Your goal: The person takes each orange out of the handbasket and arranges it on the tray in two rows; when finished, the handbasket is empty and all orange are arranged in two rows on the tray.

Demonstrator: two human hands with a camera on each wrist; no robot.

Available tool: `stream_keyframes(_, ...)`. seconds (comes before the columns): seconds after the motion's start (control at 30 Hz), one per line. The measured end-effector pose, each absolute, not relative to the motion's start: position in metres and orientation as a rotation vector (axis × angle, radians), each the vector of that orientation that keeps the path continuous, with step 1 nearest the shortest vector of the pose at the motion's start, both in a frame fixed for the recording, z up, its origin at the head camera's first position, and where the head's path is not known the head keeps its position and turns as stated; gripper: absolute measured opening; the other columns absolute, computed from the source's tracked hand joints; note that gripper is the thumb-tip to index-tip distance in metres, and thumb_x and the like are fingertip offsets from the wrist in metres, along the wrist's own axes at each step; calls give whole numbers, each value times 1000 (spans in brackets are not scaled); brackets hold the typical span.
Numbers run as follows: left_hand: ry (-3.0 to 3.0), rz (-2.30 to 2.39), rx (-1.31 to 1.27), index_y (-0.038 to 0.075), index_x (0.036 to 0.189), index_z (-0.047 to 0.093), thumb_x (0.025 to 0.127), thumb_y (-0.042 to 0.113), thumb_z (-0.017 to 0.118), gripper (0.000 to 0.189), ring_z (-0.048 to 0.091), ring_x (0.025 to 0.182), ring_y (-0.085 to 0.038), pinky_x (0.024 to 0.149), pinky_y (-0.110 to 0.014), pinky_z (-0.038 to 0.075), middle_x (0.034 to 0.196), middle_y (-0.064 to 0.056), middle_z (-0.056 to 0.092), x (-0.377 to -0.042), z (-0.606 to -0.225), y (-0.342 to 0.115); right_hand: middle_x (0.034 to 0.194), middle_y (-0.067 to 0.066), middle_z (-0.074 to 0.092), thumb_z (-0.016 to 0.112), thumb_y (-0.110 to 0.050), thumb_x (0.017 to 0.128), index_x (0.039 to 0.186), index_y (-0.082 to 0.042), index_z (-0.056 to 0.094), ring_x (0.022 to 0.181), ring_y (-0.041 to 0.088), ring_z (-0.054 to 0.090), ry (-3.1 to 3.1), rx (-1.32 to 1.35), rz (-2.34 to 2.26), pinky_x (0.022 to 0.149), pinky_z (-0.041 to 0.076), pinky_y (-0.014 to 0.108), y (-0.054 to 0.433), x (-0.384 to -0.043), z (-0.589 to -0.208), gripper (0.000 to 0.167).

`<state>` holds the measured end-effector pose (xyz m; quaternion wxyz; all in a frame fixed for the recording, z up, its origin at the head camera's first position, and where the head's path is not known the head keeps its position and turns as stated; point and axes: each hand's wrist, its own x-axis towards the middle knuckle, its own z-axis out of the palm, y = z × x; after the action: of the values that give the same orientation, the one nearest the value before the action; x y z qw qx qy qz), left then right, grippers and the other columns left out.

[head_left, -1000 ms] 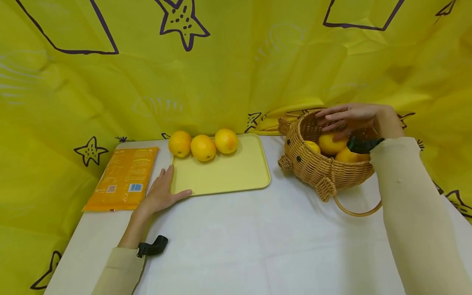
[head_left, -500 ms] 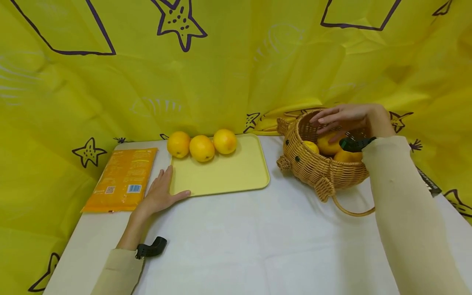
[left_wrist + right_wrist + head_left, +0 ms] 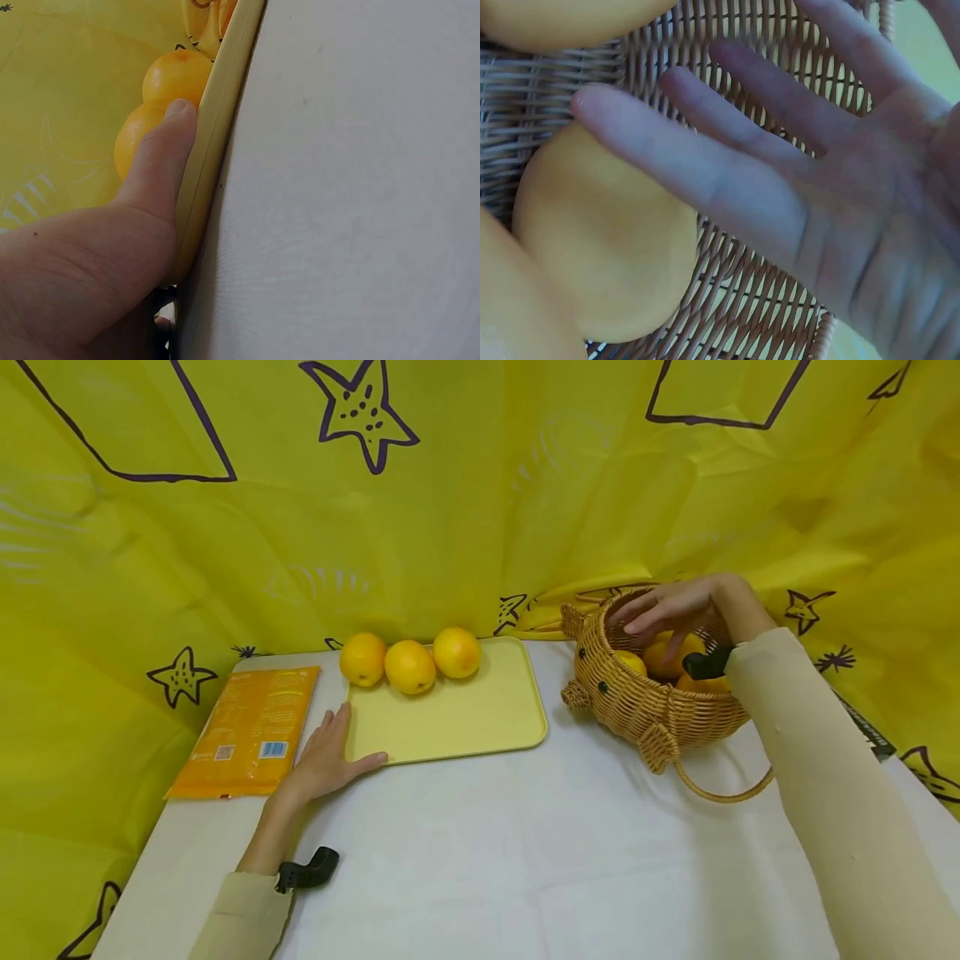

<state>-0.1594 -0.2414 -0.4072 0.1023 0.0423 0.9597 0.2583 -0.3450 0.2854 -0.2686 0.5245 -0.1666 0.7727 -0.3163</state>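
Spread along the left edge of a pale yellow tray (image 3: 457, 718), my left hand (image 3: 322, 764) has its fingers straight and its thumb along the front rim. In the left wrist view the thumb (image 3: 154, 165) lies against the tray's side. Three oranges (image 3: 410, 667) sit in a row at the tray's back left. My right hand (image 3: 675, 604) reaches over the mouth of a wicker basket (image 3: 637, 706) shaped like an animal's head. Several smooth yellow-orange fruits (image 3: 604, 247) lie inside it. The right fingers (image 3: 682, 157) are extended, the thumb overlapping one fruit in the right wrist view.
An orange plastic packet (image 3: 251, 731) lies flat on the white table (image 3: 480, 860) to the left of the tray. The basket's loop handle (image 3: 723, 796) hangs at its front. Behind everything stands a yellow printed cloth (image 3: 435, 527). A dark box (image 3: 866, 727) peeks out behind my right sleeve.
My right hand has moved left over the basket and dips a little lower inside its rim. The left hand keeps its place on the tray, and the oranges stay put.
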Motion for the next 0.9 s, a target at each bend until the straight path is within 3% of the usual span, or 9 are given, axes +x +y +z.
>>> stream_keyframes(0.2, 2834, 761, 118, -1, 155, -3, 83, 64, 63, 117, -3, 149, -46, 119, -64, 4, 162, -25, 0, -159, -409, -242, 161, 26, 5, 42, -30, 104, 156, -6, 1, 149, 41, 12, 1835, -380, -765, 104, 47, 50, 282, -346, -273, 71)
stream_keyframes(0.43, 2838, 743, 122, 0, 155, -3, 83, 65, 62, 117, -3, 149, -45, 119, -64, 4, 162, -25, 0, -161, -410, -241, 160, 26, 15, 46, -27, 103, 156, -2, 4, 143, 30, 34, 1821, -369, -783, 101, 50, 49, 279, -343, -281, 72)
stream_keyframes(0.7, 2840, 734, 116, 0, 155, -3, 82, 66, 62, 118, -3, 149, -46, 119, -63, 4, 162, -25, 0, -161, -410, -241, 160, 28, 8, 43, -23, 104, 155, -3, -5, 144, 35, 32, 1731, -396, -839, 101, 49, 51, 278, -344, -288, 73)
stream_keyframes(0.9, 2835, 736, 110, 0, 155, -4, 82, 65, 62, 118, -3, 149, -46, 119, -63, 4, 162, -25, -1, -161, -410, -241, 160, 28, 12, 42, -21, 104, 155, -1, -6, 139, 28, 41, 1674, -429, -858, 101, 49, 52, 278, -346, -293, 72)
